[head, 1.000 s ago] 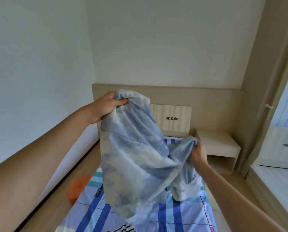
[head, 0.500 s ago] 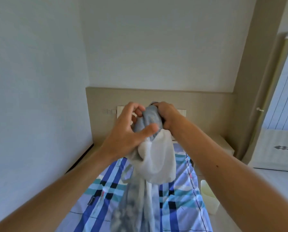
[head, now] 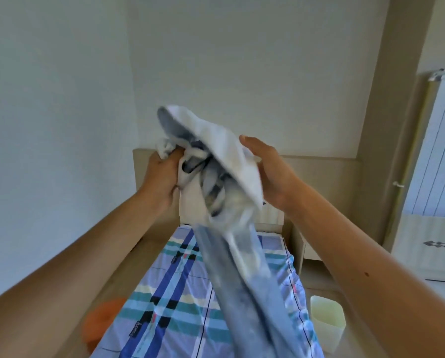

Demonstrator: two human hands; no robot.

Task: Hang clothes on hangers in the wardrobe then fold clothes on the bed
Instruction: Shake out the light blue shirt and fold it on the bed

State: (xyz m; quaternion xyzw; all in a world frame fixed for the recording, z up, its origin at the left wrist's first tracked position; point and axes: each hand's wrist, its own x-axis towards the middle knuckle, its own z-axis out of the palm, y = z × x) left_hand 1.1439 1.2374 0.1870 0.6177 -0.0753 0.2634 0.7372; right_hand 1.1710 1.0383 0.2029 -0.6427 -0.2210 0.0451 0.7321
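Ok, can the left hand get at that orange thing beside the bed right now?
Probably not yet. The left hand grips the bunched garment high up, with the right hand, and the orange thing lies low beside the bed. Nothing seems to block the way, but it must let go first.

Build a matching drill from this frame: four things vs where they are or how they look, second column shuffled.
1 garment
2 orange object
3 pale bin
4 bed

A right of the bed
B held up by left hand and right hand
C blue plaid cover
D left of the bed

Pairs: 1-B, 2-D, 3-A, 4-C
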